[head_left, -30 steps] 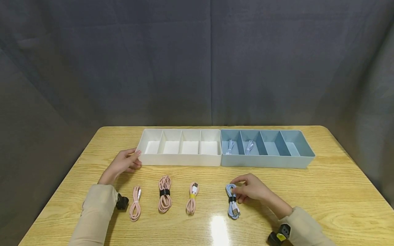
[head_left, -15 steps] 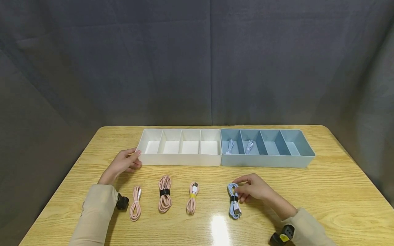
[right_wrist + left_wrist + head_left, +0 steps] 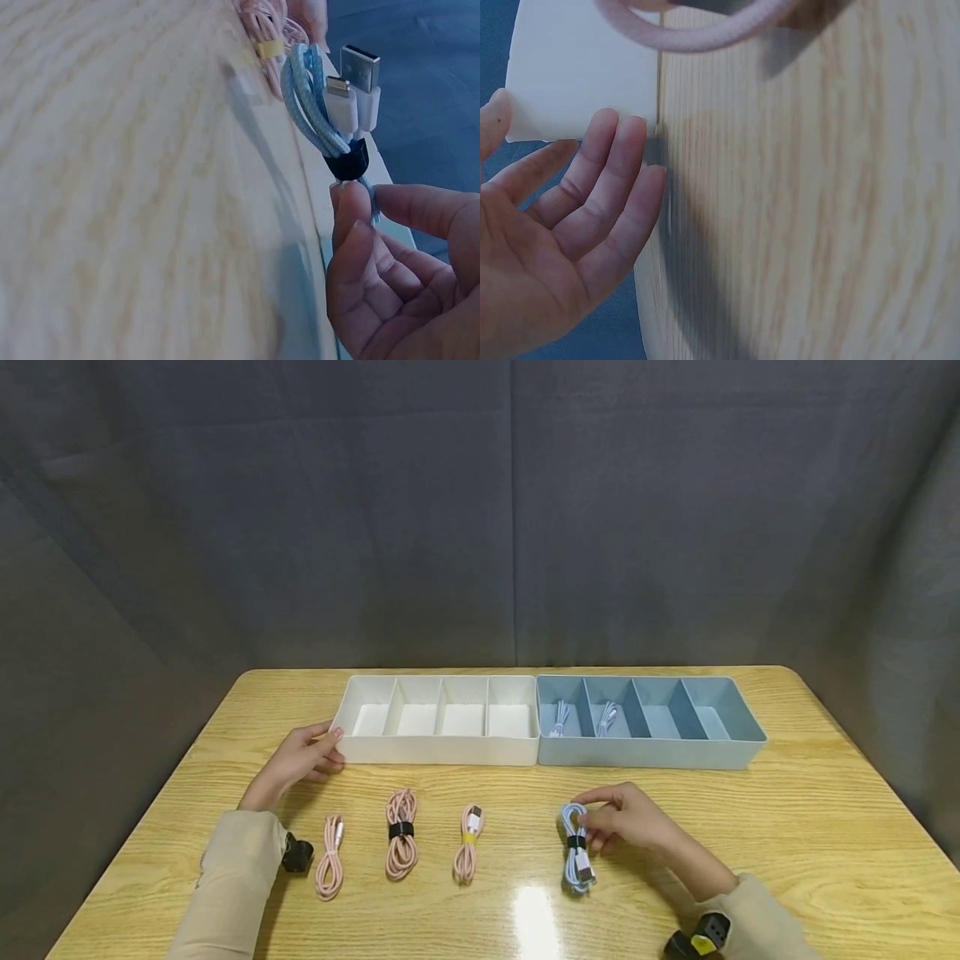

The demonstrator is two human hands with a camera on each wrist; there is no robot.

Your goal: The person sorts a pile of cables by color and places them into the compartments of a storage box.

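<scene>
My right hand [image 3: 626,817] pinches a coiled light-blue USB cable [image 3: 576,827] by its far loop, between thumb and fingers. In the right wrist view, a black strap binds this blue cable [image 3: 306,97], with two white-sleeved plugs beyond the strap. My left hand [image 3: 303,753] touches the left end of a white four-section box [image 3: 442,750], fingers fairly straight. The left wrist view has those fingertips against the white box wall [image 3: 585,71]. Three coiled pink cables lie nearer me: one with a white plug [image 3: 329,864], one black-strapped [image 3: 401,852], one yellow-banded [image 3: 466,860].
Butted against the white box's right end is a blue divided box [image 3: 645,754]. Its two left sections each hold a pale-blue coiled cable, the first [image 3: 560,717] and the second [image 3: 608,718]. Dark curtain [image 3: 480,527] hangs behind the wooden table [image 3: 825,827].
My right hand has shifted a little right and away from me, carrying the blue cable, whose plug end has swung rightward. My left hand and the boxes stay where they were.
</scene>
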